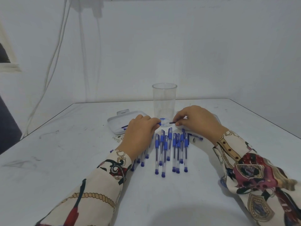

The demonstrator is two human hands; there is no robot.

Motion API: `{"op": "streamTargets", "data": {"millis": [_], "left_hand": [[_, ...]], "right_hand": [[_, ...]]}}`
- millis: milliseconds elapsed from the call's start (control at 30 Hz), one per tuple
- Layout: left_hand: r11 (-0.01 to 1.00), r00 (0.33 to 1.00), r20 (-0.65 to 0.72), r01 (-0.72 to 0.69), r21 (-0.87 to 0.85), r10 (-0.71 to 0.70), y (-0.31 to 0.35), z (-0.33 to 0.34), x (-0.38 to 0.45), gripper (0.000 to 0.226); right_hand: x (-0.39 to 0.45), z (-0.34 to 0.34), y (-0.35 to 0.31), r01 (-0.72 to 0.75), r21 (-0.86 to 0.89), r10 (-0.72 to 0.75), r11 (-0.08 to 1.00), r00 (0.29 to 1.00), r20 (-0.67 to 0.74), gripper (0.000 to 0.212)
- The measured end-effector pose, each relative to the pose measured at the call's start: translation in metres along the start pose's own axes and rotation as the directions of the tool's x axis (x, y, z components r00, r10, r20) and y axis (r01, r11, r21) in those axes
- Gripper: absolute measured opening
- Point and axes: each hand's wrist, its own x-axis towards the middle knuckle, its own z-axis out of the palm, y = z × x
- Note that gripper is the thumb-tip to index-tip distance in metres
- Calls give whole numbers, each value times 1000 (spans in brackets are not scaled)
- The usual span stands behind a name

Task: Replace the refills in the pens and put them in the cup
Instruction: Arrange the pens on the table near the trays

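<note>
A clear plastic cup [164,98] stands upright at the back middle of the white table, with nothing inside. In front of it my left hand [140,132] grips a pen barrel [159,123], of which only the blue end shows. My right hand [197,119] pinches a thin dark refill [172,122], its tip pointing left at that blue end with a small gap between them. Several blue capped pens [171,149] lie side by side on the table between my wrists, some hidden under my left hand.
A white shallow tray [117,123] with a small blue piece in it lies left of the cup. Another white container is mostly hidden behind my right hand. A loose pen part [196,137] lies right of the pens. Cables hang on the wall at left.
</note>
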Motion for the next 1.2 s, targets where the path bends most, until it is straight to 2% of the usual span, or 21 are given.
{"op": "streamTargets", "data": {"millis": [233, 400, 467, 600, 833, 1200], "left_hand": [[1000, 1000, 10, -21, -17, 21, 4, 2, -1, 31], [1000, 1000, 12, -22, 4, 22, 3, 1, 0, 32], [1000, 1000, 4, -2, -17, 2, -1, -1, 0, 30], [998, 999, -38, 17, -56, -19, -8, -3, 0, 27], [999, 999, -30, 19, -51, -20, -8, -3, 0, 28], [999, 1000, -3, 2, -51, -2, -4, -2, -2, 28]], "right_hand": [[2, 10, -6, 94, -3, -94, 996, 995, -38, 16], [-1, 6, -6, 130, 42, -132, 991, 990, 55, 43], [0, 0, 2, 106, 2, -106, 994, 994, 31, 50], [-1, -8, 22, -1, 39, 2, 999, 1000, -17, 39], [-1, -8, 25, -19, 8, 19, 1000, 999, -28, 7], [-4, -3, 10, 78, -25, -78, 997, 997, -16, 6]]}}
